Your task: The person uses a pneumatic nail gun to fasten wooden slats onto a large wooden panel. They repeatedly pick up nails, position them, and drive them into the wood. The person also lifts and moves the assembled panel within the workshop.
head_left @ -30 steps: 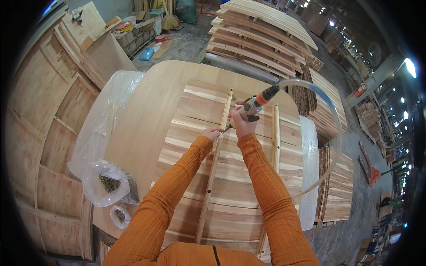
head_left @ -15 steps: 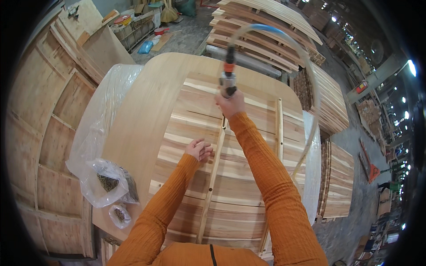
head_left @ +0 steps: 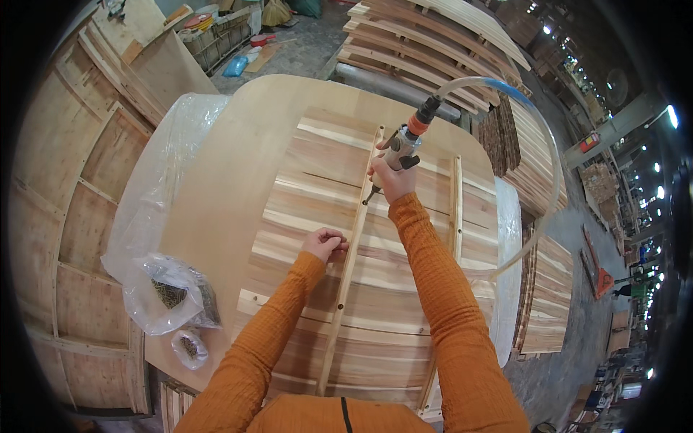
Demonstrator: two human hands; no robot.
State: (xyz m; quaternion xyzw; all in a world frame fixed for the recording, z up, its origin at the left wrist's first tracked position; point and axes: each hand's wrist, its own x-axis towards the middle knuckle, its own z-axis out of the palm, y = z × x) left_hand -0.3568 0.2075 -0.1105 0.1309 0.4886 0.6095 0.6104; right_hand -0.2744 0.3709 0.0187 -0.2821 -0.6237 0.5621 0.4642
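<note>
My right hand [head_left: 394, 177] is closed around a silver pneumatic screwdriver [head_left: 399, 150] with an orange collar, its hose end leaning to the far right. The tip of its bit meets a dark hole in the middle wooden batten [head_left: 351, 261]. That strip lies lengthwise across a panel of striped wooden boards [head_left: 299, 224]. Just left of the batten, my left hand [head_left: 326, 244] hovers low with curled fingertips pressed together; anything between them is too small to make out.
On the left of the rounded wooden tabletop [head_left: 209, 202] sit a plastic bag of screws [head_left: 170, 294] and a smaller bag [head_left: 189, 349]. A second batten [head_left: 456, 206] runs along the right. The clear air hose [head_left: 554, 162] arcs past my right arm. Stacked boards [head_left: 419, 43] stand beyond.
The screwdriver has swung over, its hose end going right and its bit coming down onto the batten's hole. The fingers of my left hand have drawn together.
</note>
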